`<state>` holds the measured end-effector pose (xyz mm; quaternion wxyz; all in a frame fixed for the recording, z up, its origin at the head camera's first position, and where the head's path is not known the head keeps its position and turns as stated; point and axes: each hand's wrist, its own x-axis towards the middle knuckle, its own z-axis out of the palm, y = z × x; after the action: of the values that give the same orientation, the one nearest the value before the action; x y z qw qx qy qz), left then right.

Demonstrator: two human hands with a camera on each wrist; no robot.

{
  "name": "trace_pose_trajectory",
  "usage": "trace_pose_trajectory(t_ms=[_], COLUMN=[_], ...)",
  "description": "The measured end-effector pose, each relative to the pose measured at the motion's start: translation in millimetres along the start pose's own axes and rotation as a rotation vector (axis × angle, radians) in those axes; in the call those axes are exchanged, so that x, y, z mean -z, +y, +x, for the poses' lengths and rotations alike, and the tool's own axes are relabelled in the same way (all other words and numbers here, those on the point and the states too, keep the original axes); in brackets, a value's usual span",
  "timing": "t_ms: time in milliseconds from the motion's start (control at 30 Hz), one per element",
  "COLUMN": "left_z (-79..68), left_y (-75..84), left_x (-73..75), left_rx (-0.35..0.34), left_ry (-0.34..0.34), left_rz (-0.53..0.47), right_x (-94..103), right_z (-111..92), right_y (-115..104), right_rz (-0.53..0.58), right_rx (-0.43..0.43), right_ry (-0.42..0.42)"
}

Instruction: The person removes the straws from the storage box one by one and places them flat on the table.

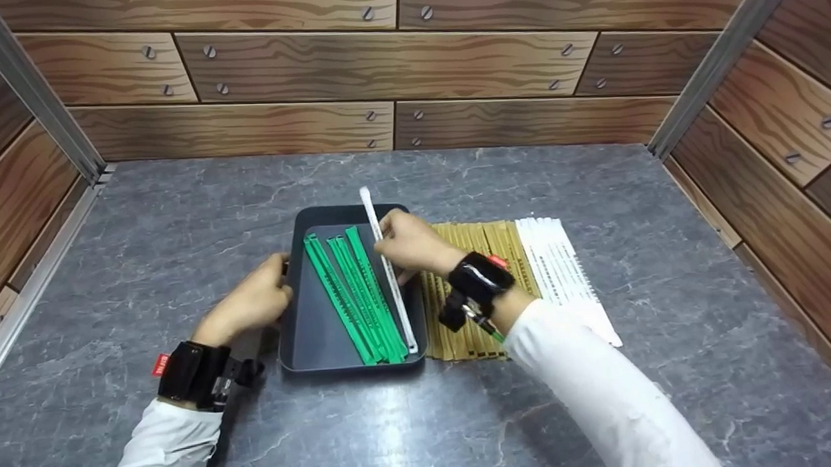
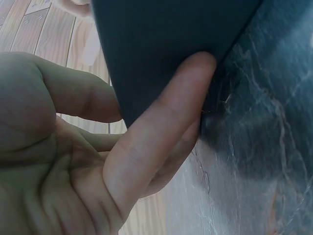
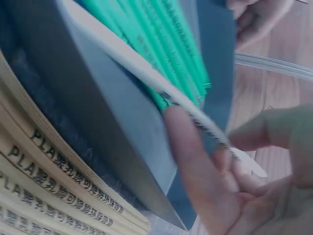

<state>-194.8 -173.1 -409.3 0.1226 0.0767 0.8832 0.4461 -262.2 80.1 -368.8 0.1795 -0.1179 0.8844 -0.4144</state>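
Note:
My right hand (image 1: 414, 244) pinches a white paper-wrapped straw (image 1: 393, 283) over the right side of a dark grey tray (image 1: 312, 334). The straw slants; its far end sticks out past the tray's back rim, its near end lies at the front right corner. Several green wrapped straws (image 1: 352, 298) lie inside the tray, left of the white one. At the tray's left side, my left hand (image 1: 255, 294) grips the wall. The left wrist view shows its fingers (image 2: 161, 117) against the dark outer wall.
Right of the tray, a row of tan wrapped straws (image 1: 442, 315) lies on the grey marbled table (image 1: 179, 200), partly under my right wrist. Beyond it is a row of white wrapped straws (image 1: 558, 263). Wood-patterned walls (image 1: 382, 62) enclose the back and sides.

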Motion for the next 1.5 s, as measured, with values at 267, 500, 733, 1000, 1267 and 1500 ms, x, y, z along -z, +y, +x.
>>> trace_pose_trajectory(t_ms=[267, 500, 733, 1000, 1267, 1500], left_z=[-0.5, -1.2, -2.0, -1.0, -0.4, -0.9], left_y=[-0.5, 1.4, 1.8, 1.8, 1.0, 1.4], left_x=[0.9, 0.3, 0.3, 0.2, -1.2, 0.4], left_rx=[-0.009, 0.013, 0.029, 0.011, -0.008, -0.004], left_ry=[0.0, -0.011, -0.022, -0.013, 0.004, 0.006], left_rz=[0.0, -0.019, -0.023, 0.017, 0.056, 0.057], right_x=[35.1, 86.6, 145.5, 189.3, 192.7, 184.6], right_z=[-29.8, -54.3, -72.9, -86.8, -89.8, -86.6], right_y=[10.0, 51.3, 118.6, 179.0, 213.7, 220.6], right_rz=[0.422, 0.481, 0.312, 0.097, 0.044, -0.002], right_rx=[0.078, 0.075, -0.07, -0.218, -0.278, -0.274], right_ry=[0.157, 0.26, 0.294, 0.253, 0.231, 0.211])
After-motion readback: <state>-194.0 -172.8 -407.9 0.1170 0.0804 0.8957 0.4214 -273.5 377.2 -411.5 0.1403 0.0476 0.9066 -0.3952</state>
